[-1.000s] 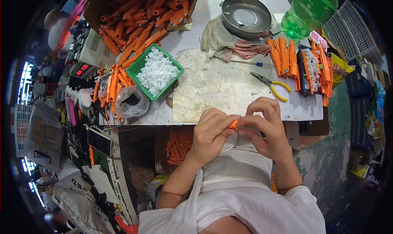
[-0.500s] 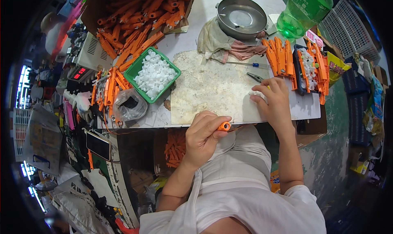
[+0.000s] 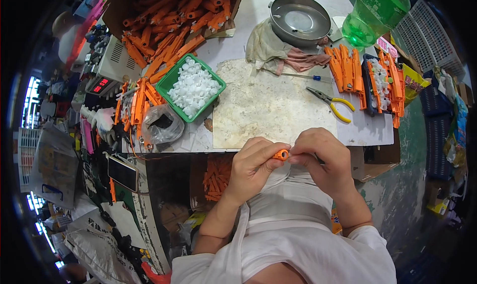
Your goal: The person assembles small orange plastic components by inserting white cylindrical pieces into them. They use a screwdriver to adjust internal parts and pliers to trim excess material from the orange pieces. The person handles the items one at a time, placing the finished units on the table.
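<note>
My left hand [image 3: 252, 172] is closed round an orange plastic part, whose round end [image 3: 281, 155] with a dark hole pokes out between thumb and forefinger. The rest of that part is hidden in the fingers. Right beside this end, my right hand [image 3: 323, 160] is closed in a pinch, thumb and forefinger together. What it pinches, if anything, is too small to make out. Both hands are at the table's near edge, above my lap. A green basket [image 3: 218, 96] of small white plastic pieces [image 3: 191, 88] stands to the left. Pliers with yellow handles [image 3: 343, 108] lie at the right.
A cardboard box [image 3: 237, 6] heaped with orange parts stands at the back left. Behind the worn board [image 3: 268, 110] are a rag [image 3: 266, 45], a metal bowl [image 3: 300, 23] and a green bottle [image 3: 370, 18]. More orange parts [image 3: 345, 70] sit at the right beside a dark tray [image 3: 367, 93].
My right hand has left the table by the pliers and come in to the orange part in my left hand. The pliers' yellow handles now show.
</note>
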Demonstrator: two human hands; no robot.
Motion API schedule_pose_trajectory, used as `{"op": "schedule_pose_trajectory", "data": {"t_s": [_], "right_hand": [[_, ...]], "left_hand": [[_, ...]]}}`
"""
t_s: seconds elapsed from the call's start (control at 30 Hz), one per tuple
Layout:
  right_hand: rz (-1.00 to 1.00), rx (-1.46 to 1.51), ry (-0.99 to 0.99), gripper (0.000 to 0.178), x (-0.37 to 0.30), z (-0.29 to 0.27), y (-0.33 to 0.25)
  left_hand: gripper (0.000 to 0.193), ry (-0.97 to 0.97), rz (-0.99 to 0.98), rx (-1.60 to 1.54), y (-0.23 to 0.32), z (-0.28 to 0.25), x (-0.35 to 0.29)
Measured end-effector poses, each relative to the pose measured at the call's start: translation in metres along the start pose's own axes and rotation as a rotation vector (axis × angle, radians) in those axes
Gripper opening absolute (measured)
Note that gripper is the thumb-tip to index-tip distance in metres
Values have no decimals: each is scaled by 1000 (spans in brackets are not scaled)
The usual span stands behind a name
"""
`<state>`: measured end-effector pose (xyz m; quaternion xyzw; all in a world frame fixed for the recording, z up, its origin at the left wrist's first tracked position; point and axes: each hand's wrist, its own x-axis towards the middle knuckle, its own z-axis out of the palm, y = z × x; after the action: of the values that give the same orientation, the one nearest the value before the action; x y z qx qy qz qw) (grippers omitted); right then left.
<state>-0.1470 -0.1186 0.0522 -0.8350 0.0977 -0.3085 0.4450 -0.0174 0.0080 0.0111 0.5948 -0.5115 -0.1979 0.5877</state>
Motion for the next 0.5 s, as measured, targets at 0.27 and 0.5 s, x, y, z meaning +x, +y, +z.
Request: {"op": "schedule_pose_trajectory", "data": {"t_s": [0.27, 0.5], "right_hand": [[-241, -138, -90, 22, 4, 0, 8], [-140, -187, -118, 21, 1, -7, 8]], "left_hand": [[34, -56, -14, 15, -4, 0, -6], [33, -85, -48, 24, 2, -2, -4]]}}
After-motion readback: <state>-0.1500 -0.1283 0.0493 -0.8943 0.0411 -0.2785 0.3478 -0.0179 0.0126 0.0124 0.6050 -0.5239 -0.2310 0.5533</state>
